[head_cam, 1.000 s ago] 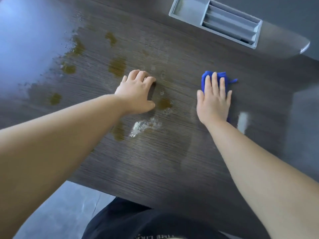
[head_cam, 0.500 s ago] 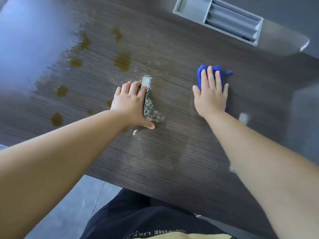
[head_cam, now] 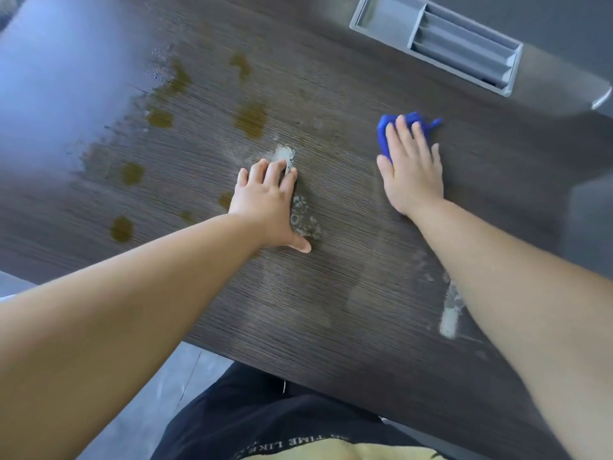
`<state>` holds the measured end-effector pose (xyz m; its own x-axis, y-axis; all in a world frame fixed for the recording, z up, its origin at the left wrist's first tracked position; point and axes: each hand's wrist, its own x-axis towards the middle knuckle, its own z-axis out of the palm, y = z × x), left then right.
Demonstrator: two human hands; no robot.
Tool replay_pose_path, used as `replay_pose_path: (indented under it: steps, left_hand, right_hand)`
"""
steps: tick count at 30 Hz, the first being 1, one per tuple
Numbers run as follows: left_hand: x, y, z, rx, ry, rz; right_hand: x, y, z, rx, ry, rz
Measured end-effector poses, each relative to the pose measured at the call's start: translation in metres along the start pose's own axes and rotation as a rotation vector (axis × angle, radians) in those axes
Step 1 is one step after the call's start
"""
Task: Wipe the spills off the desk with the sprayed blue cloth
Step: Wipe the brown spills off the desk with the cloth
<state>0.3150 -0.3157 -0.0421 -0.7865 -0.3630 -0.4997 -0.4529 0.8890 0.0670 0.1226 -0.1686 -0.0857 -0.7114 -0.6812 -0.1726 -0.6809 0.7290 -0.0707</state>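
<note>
My right hand (head_cam: 413, 174) lies flat with straight fingers on the blue cloth (head_cam: 384, 132), pressing it onto the dark wood desk (head_cam: 331, 310); only the cloth's far edge and left side show. My left hand (head_cam: 270, 207) rests palm down on the desk, fingers spread. Foamy white spray residue (head_cam: 303, 217) lies just right of the left hand and ahead of its fingertips. Several olive-brown spills (head_cam: 250, 119) dot the desk to the left and beyond the left hand.
A grey compartment tray (head_cam: 438, 44) is set into the desk at the back right. Another white foam streak (head_cam: 451, 310) lies by my right forearm. The desk's near edge (head_cam: 265, 363) runs diagonally above my dark-clothed legs and grey floor.
My right hand with the cloth has slid slightly over the desk. My left hand came toward me from the brown spot to beside the foam patch, and the view shifted.
</note>
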Motion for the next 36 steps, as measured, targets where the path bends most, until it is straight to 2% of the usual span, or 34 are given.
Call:
replay_pose_path:
  steps: [2, 3, 4, 8, 10, 12, 14, 17, 18, 19, 23, 25, 27, 29, 32, 34, 36]
  left_hand:
    - [0.0, 0.0, 0.0, 0.002, -0.005, 0.003]
    - [0.0, 0.0, 0.0, 0.002, -0.007, 0.003]
    - [0.001, 0.0, 0.0, 0.002, -0.007, 0.001]
    - [0.001, 0.002, -0.001, 0.008, 0.001, 0.007]
    - [0.001, 0.002, -0.003, 0.023, -0.01, 0.009]
    - [0.001, 0.002, -0.003, 0.025, -0.03, 0.015]
    - [0.002, 0.001, -0.003, 0.014, -0.039, 0.017]
    - [0.003, 0.001, -0.003, 0.014, -0.046, 0.019]
    - [0.003, 0.002, -0.003, 0.014, -0.048, 0.018]
    - [0.003, 0.001, -0.004, 0.015, -0.047, 0.015]
    - [0.004, 0.003, -0.004, 0.031, -0.056, 0.016]
    - [0.005, 0.002, -0.004, 0.035, -0.057, 0.019]
    - [0.005, 0.001, -0.003, 0.036, -0.056, 0.031]
    - [0.005, 0.0, -0.002, 0.031, -0.052, 0.034]
    - [0.004, 0.001, -0.002, 0.031, -0.05, 0.037]
    - [0.004, 0.001, -0.001, 0.015, -0.044, 0.032]
    - [0.003, 0.001, -0.001, 0.002, -0.032, 0.032]
  right_hand:
    - [0.017, -0.034, -0.001, 0.026, 0.051, 0.221]
    - [0.017, -0.052, -0.001, 0.043, 0.052, 0.227]
    - [0.013, -0.068, 0.002, 0.048, 0.042, 0.149]
    - [-0.036, -0.074, 0.01, -0.021, -0.033, -0.499]
    - [-0.034, -0.043, 0.008, -0.055, -0.048, -0.597]
    - [-0.014, -0.011, 0.004, -0.068, -0.034, -0.452]
    - [0.015, -0.001, -0.004, -0.023, -0.04, -0.136]
    - [0.042, -0.035, -0.005, 0.027, 0.037, 0.221]
    - [0.041, -0.051, -0.004, 0.047, 0.048, 0.241]
    - [0.036, -0.067, 0.0, 0.056, 0.055, 0.187]
    - [-0.029, -0.076, 0.011, 0.007, 0.015, -0.349]
    - [-0.039, -0.045, 0.011, -0.024, -0.001, -0.451]
    - [-0.028, -0.012, 0.008, -0.02, 0.026, -0.326]
    - [-0.01, 0.003, 0.002, 0.009, 0.031, -0.034]
    - [0.004, -0.025, 0.001, 0.045, 0.099, 0.358]
    - [-0.006, -0.056, 0.007, 0.089, 0.11, 0.377]
    - [-0.04, -0.078, 0.015, 0.097, 0.102, 0.15]
